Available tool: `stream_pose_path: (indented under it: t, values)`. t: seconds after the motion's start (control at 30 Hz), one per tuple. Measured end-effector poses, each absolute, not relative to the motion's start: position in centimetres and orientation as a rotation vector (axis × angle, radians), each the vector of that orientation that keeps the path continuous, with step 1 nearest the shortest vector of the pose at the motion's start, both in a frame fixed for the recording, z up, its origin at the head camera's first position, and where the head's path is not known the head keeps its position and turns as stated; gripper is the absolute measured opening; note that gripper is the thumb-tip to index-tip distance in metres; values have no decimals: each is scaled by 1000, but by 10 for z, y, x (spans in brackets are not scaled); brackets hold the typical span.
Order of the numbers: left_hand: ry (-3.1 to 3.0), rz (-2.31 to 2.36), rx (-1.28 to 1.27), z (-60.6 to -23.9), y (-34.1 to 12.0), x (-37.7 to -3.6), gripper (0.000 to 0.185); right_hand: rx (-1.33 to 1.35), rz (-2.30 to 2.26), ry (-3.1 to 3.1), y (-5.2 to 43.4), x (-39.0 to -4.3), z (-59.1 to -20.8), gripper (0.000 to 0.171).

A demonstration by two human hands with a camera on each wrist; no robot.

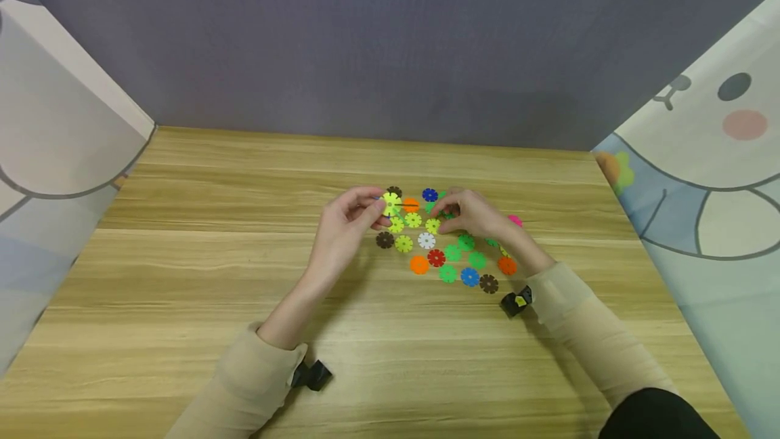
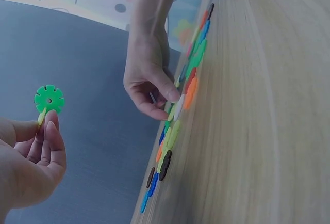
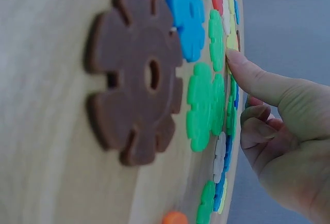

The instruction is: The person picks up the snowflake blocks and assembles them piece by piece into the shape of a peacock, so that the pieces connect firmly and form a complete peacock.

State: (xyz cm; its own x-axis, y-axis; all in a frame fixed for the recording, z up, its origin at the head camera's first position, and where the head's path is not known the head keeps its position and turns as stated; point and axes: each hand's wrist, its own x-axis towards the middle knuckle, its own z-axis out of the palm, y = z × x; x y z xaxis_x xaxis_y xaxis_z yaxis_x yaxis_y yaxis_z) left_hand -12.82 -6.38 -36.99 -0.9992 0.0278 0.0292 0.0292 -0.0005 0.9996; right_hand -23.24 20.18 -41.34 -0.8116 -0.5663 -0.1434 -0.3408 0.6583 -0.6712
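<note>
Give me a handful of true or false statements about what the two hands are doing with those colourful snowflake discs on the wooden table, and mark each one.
1. The left hand pinches joined discs lifted off the table. True: in the left wrist view a green disc stands on a yellow-green one between its fingertips.
2. The right hand rests far from the discs, at the table's near edge. False: it reaches into the pile of discs.
3. The discs are all one colour. False: green, blue, red, orange, brown, white and yellow-green show.
4. A brown disc lies flat on the wooden table. True.
5. The discs sit in a bowl. False: they lie spread on the bare tabletop.
</note>
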Motion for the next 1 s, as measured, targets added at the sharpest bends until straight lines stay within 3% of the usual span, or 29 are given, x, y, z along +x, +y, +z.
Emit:
stream_pose_path:
  t: [0.53,1.0]
  values:
    - [-2296,-2150,-60,-369,-64,-127,27,-669,-1092,2519,205,-222,-403,9]
    - [-2319,-2186,-73,-370,-61,-126,30,-708,-1546,2549,185,-178,-374,17]
